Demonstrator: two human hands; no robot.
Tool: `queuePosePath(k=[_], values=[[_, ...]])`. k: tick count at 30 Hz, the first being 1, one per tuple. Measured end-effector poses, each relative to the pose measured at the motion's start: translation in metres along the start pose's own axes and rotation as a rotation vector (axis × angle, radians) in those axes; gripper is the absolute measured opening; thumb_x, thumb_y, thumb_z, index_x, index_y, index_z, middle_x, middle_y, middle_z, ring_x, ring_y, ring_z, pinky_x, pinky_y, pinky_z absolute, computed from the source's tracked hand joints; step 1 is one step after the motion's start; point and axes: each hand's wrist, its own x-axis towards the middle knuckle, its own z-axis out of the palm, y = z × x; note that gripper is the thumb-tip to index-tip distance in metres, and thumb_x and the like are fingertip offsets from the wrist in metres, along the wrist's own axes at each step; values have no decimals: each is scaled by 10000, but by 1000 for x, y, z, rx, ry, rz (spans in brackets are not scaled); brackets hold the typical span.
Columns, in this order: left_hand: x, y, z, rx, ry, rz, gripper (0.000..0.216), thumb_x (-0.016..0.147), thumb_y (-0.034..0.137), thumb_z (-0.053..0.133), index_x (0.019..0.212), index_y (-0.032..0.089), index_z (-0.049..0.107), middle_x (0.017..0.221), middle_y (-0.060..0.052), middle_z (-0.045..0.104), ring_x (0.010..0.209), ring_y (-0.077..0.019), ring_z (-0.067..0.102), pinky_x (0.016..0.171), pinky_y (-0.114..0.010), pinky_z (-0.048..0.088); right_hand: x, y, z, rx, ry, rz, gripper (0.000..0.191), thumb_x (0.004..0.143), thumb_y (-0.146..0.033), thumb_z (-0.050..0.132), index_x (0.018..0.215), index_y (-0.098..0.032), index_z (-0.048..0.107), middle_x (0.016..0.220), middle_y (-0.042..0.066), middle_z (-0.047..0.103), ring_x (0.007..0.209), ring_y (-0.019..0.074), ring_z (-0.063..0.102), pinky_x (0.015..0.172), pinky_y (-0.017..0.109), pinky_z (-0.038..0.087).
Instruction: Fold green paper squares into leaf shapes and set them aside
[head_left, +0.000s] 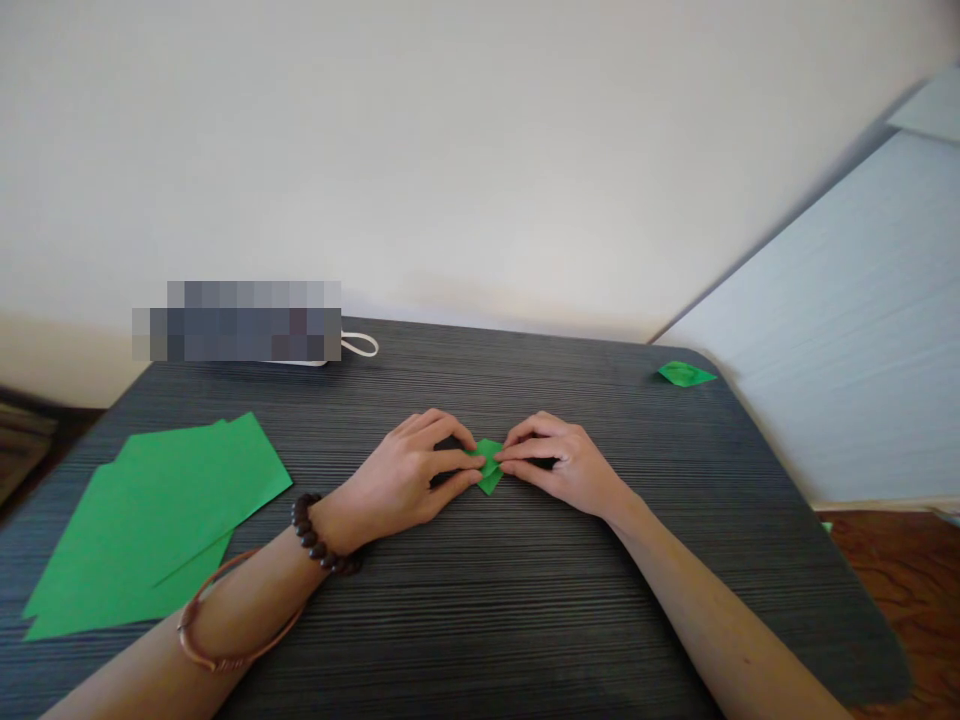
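- The small folded paper is bright green, with pointed upper and lower corners and a crease or layered edge across its middle; the finer folds are too small to make out.
- It lies at the middle of the bench, between the two hands, with fingertips touching it from both sides.
- The left hand holds its left side, fingers bent and thumb close to the forefinger.
- The right hand holds its right side in a narrow pinch, fingertips gathered near the centre; the lower corner points toward the person, uncovered.
- Overlapping green sheets lie flat, to the left of the left hand.
- A folded green shape, pointed at both ends, rests near the far right corner, well apart from the right hand.
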Motion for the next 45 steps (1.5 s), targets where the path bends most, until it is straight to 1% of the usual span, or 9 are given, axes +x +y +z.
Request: queuePosePath(k=[5, 8, 17, 21, 27, 33, 38, 42, 45], values=[[-3, 6, 2, 52, 6, -5, 208, 897, 267, 490, 1014, 221, 656, 997, -49, 589, 904, -175, 527, 810, -346, 455, -5, -8, 4, -73, 2, -8, 169, 871, -248, 552, 936, -194, 699, 884, 55, 609, 823, 147, 550, 745, 290, 476], [-3, 10, 2, 76, -14, 8, 202, 884, 277, 511, 1024, 202, 635, 981, -47, 599, 904, -185, 527, 807, -352, 462, -7, -10, 6, -89, 15, 38, 179, 884, -247, 534, 947, -190, 692, 886, 56, 600, 818, 145, 541, 744, 290, 475], [-6, 8, 5, 112, 30, 39, 158, 891, 157, 492, 1011, 157, 595, 878, -34, 634, 852, -175, 544, 793, -332, 479, -8, -19, 10, -73, 72, 180, 141, 888, -245, 526, 901, -199, 658, 881, 38, 583, 837, 152, 539, 779, 304, 467], [-5, 8, 7, 38, 72, -26, 159, 892, 162, 496, 1019, 152, 591, 872, -41, 633, 825, -169, 545, 763, -324, 484, -6, -26, 13, -82, 103, 291, 128, 870, -263, 540, 847, -175, 630, 864, 41, 500, 803, 147, 521, 747, 300, 468], [-2, 10, 7, -61, 131, -106, 98, 884, 180, 521, 947, 169, 595, 873, -24, 638, 814, -156, 547, 761, -311, 477, -3, -30, 19, -113, 132, 353, 112, 866, -236, 512, 823, -171, 592, 906, 48, 444, 838, 155, 509, 801, 318, 462], [2, 11, 9, 7, 88, -150, 116, 909, 175, 459, 941, 163, 570, 892, -34, 629, 828, -175, 544, 782, -341, 475, -1, -32, 22, -184, 149, 375, 153, 888, -258, 472, 797, -163, 549, 918, 62, 443, 865, 174, 502, 821, 342, 461], [4, 15, 12, 111, 29, -194, 140, 921, 180, 417, 959, 156, 550, 901, -45, 619, 829, -187, 547, 784, -360, 474, 0, -32, 23, -256, 127, 383, 178, 893, -266, 461, 773, -161, 541, 932, 76, 458, 872, 190, 504, 822, 357, 465], [4, 18, 13, 182, 17, -211, 182, 926, 187, 394, 1028, 150, 540, 901, -62, 606, 840, -194, 545, 791, -368, 469, 3, -30, 23, -264, 109, 388, 173, 877, -264, 483, 743, -170, 537, 895, 68, 474, 853, 195, 515, 804, 364, 473], [4, 18, 12, 196, 3, -194, 217, 917, 159, 394, 1067, 178, 548, 877, -53, 598, 821, -189, 540, 776, -361, 466, 5, -27, 21, -244, 101, 398, 178, 864, -265, 507, 711, -179, 541, 869, 61, 486, 853, 198, 522, 798, 366, 474]])
